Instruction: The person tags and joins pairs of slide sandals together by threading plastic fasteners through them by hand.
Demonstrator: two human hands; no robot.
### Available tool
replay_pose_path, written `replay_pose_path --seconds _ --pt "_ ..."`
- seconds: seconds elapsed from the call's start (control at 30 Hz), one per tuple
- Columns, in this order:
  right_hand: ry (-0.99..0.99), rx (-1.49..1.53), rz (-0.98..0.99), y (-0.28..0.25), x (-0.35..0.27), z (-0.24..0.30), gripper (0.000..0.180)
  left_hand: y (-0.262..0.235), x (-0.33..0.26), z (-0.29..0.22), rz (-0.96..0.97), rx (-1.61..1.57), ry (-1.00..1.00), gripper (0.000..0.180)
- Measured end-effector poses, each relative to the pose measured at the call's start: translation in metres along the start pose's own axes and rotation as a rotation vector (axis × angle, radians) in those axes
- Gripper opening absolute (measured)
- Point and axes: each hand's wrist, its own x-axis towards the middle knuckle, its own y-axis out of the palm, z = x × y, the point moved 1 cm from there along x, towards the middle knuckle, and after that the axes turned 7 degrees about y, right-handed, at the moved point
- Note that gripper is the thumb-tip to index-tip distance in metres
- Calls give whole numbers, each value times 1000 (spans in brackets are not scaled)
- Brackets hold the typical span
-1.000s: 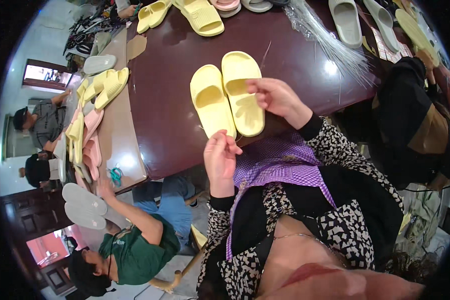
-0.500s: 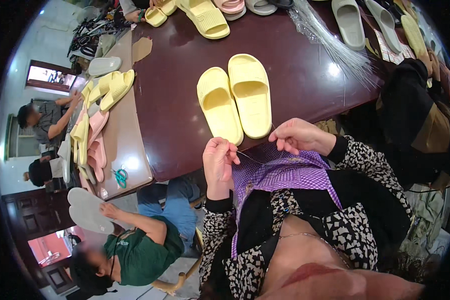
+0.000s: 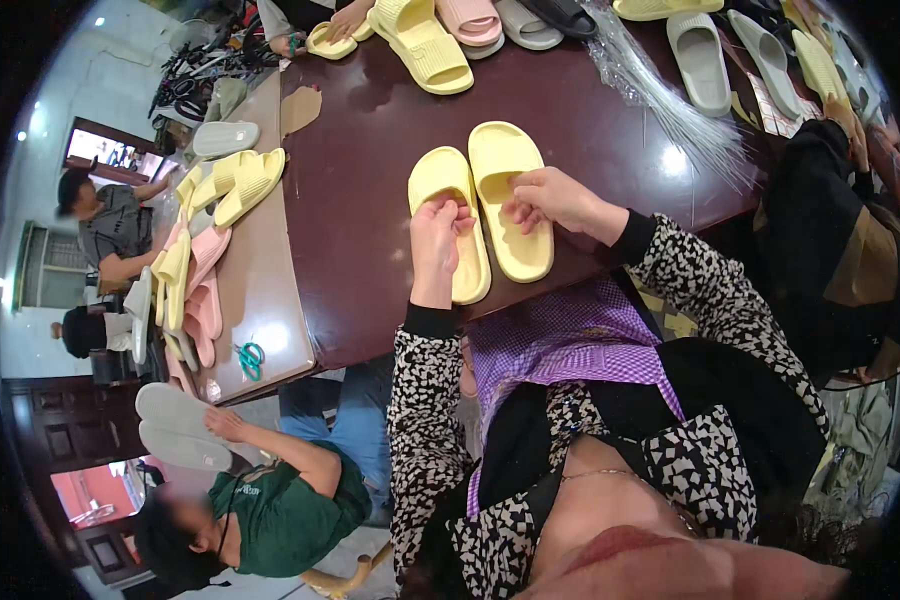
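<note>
A pair of yellow slide slippers lies side by side on the dark red table, toes toward the far side. Over the open heel part of the left slipper (image 3: 472, 270) is my left hand (image 3: 436, 245), its fingers curled near the lower edge of the strap. My right hand (image 3: 558, 203) reaches in from the right to the right slipper (image 3: 505, 150), with fingers bent at the opening under its strap. Whatever thin thing either hand pinches is hidden by the fingers.
A bundle of clear thin ties (image 3: 660, 100) lies at the far right, near grey slippers (image 3: 700, 65). More yellow slippers (image 3: 425, 45) stand at the far edge. On the left are piled slippers, teal scissors (image 3: 249, 360) and a co-worker in green (image 3: 290, 505) holding grey slippers.
Both hands have moved forward from the table's near edge onto the slippers' straps. A thin dark strand stretched between them before no longer shows. The view has shifted slightly.
</note>
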Motion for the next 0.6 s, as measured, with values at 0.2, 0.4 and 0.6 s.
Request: replay_pose_path --seconds 0.2,0.4,0.6 --pt "-239 -146 -118 2 -5 -9 22 2 9 -5 145 357 74 16" --pt "-344 -336 -279 8 -32 -12 24 -5 20 8 184 515 107 15" --pt "-692 -811 -380 4 -17 -21 29 -15 31 21 249 666 222 11"
